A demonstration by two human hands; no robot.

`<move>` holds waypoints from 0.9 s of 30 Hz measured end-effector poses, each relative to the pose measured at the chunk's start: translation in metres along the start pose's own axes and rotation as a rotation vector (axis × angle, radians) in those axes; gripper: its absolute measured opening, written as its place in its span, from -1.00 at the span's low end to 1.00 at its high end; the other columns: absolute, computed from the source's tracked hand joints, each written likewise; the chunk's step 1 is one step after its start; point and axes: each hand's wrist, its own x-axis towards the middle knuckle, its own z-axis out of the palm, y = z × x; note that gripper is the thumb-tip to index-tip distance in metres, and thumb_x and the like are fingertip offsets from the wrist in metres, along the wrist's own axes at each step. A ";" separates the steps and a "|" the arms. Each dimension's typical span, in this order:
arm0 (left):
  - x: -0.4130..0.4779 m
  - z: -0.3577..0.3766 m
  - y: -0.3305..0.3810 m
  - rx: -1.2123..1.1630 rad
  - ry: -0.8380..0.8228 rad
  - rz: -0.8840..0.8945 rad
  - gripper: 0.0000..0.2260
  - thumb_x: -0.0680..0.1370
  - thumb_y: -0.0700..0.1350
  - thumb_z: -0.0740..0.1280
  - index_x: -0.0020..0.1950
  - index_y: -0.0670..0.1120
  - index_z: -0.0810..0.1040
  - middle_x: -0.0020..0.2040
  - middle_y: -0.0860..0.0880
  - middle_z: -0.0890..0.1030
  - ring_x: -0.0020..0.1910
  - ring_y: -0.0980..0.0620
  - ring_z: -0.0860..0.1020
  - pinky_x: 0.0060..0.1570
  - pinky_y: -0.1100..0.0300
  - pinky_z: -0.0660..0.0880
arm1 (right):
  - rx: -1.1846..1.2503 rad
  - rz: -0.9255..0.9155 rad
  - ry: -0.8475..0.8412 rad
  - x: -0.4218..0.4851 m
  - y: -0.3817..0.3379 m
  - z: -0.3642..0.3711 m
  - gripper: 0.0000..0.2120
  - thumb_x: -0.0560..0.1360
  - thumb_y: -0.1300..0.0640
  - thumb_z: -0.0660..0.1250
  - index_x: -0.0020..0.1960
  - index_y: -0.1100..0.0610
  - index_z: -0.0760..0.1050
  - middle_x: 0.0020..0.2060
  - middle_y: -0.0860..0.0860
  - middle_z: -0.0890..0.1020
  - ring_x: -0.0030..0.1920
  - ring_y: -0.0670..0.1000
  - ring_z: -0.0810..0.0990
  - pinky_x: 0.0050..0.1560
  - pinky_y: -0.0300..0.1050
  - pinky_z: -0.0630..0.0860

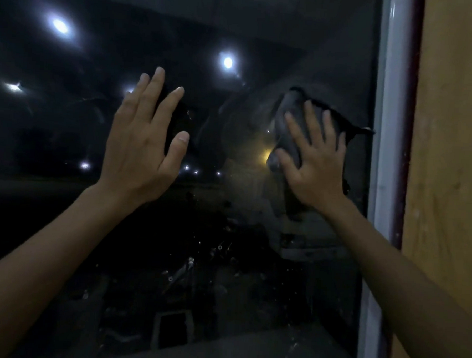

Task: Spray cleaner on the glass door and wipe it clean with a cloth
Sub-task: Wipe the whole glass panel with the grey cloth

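Just beside cloth (292, 119), white frame (386, 159), yellow wall (449, 162).

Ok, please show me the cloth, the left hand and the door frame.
cloth (293, 109): head view, on its upper fold.
left hand (140, 152): head view, on the back of the hand.
door frame (386, 159): head view, on the pale upright strip.

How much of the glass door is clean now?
Spraying seems done: hazy film shows around the cloth, and no bottle is in view. Wiping is under way: the right hand presses the cloth to the glass door near its frame, the left hand open beside it. Specks lower down are left to wipe.
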 end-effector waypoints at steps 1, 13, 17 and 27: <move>0.001 -0.002 -0.002 0.007 0.001 0.004 -0.45 0.55 0.06 0.06 0.50 -0.14 0.23 0.56 -0.15 0.08 0.54 -0.10 0.02 0.44 0.26 -0.17 | 0.031 0.121 0.010 0.019 -0.003 -0.003 -0.41 0.56 -0.28 0.03 0.55 -0.16 0.09 0.58 -0.03 0.05 0.56 0.16 -0.03 0.43 0.40 -0.02; 0.009 -0.009 -0.021 0.054 0.005 -0.012 -0.46 0.55 0.05 0.06 0.49 -0.15 0.24 0.55 -0.18 0.10 0.53 -0.17 0.04 0.47 -0.04 -0.05 | 0.031 -0.084 0.017 0.018 -0.030 0.005 -0.42 0.53 -0.27 0.06 0.51 -0.12 0.24 0.55 0.00 0.17 0.54 0.20 0.09 0.40 0.37 0.10; 0.008 -0.008 -0.019 0.067 -0.021 0.011 -0.45 0.55 0.06 0.06 0.49 -0.15 0.25 0.55 -0.18 0.10 0.53 -0.17 0.04 0.47 -0.02 -0.07 | 0.077 0.340 0.017 0.056 0.026 -0.009 -0.42 0.58 -0.26 -0.03 0.57 -0.15 0.05 0.58 -0.03 0.02 0.57 0.15 -0.07 0.48 0.35 -0.09; 0.025 0.005 0.008 -0.003 -0.017 0.022 -0.45 0.56 0.08 0.04 0.50 -0.14 0.24 0.55 -0.17 0.08 0.54 -0.14 0.02 0.48 -0.03 -0.06 | 0.108 0.477 0.031 -0.032 0.017 0.000 -0.39 0.55 -0.27 -0.06 0.56 -0.13 0.05 0.58 -0.03 0.03 0.57 0.12 -0.05 0.48 0.24 -0.09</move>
